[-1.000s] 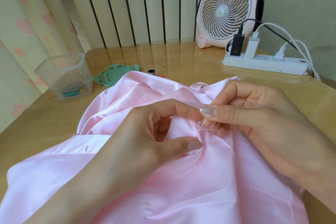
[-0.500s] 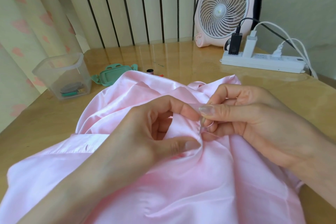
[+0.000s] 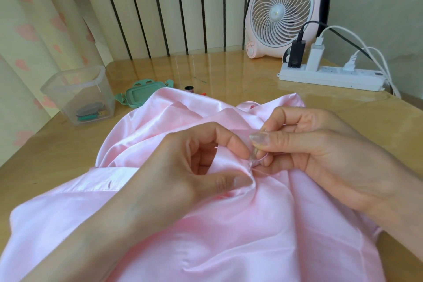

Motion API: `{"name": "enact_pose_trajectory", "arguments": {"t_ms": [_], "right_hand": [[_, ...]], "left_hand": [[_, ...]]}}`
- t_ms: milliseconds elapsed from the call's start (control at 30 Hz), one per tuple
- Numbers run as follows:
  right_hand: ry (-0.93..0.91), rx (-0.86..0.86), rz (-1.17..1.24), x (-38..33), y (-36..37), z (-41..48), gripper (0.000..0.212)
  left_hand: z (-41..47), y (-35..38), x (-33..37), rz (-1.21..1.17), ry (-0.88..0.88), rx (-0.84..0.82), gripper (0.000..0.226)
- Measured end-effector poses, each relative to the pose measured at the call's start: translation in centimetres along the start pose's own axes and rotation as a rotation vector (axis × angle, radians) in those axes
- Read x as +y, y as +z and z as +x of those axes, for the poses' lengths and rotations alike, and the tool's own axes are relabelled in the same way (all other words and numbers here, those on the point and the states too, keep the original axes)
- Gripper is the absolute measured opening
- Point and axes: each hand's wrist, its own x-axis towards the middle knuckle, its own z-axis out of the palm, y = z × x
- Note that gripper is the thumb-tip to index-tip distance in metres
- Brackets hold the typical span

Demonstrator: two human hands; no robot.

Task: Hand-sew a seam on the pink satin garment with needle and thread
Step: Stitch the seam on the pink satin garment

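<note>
Pink satin garment [image 3: 206,224] lies spread over the wooden surface [image 3: 229,71]. It is bunched toward the middle, and its near edge runs out of view at the bottom.

Left hand [image 3: 183,167]: thumb and forefinger curled, grip pinching a small raised fold of satin at the seam.

Right hand [image 3: 320,149]: grip tight, thumb and forefinger pinching the needle [image 3: 253,158], other fingers curled beneath. Needle tilted, tip down at the fold, just beside the left thumb tip. The two forefinger tips almost touch.

Thin pink thread [image 3: 263,170] leads a short way right from the stitch point. It is faint and cannot be followed further.

Far left: clear plastic box [image 3: 80,96], uncovered, small sewing items in the bottom. A green lid [image 3: 142,92] lies beside it, close to the garment's far edge. A small spool [image 3: 189,89] sits near the lid.

Far right: pink desk fan [image 3: 286,9] at the wall. A white power strip [image 3: 332,75] lies in front of it with plugs seated and cables trailing right.

Heart-patterned curtain [image 3: 34,30] hangs at left.
</note>
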Motion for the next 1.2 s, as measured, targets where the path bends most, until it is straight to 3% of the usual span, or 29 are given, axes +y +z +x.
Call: {"name": "enact_pose_trajectory", "arguments": {"t_ms": [267, 567, 900, 1033, 1200], "right_hand": [[0.038, -0.02, -0.001, 0.2, 0.04, -0.01, 0.011], [0.036, -0.012, -0.014, 0.28, -0.19, 0.25, 0.021], [-0.031, 0.02, 0.017, 0.12, 0.04, 0.05, 0.01], [-0.051, 0.013, -0.022, 0.23, -0.09, 0.22, 0.022], [-0.073, 0.0, -0.026, 0.28, -0.28, 0.19, 0.01]], "left_hand": [[0.1, 0.28, -0.07, -0.066, -0.039, 0.034, 0.031], [0.07, 0.02, 0.23, -0.074, -0.057, 0.005, 0.043], [-0.07, -0.12, 0.18, -0.088, -0.063, -0.016, 0.044], [-0.08, -0.16, 0.25, -0.078, -0.053, -0.011, 0.048], [-0.13, -0.1, 0.35, -0.072, -0.068, 0.0, 0.05]]}}
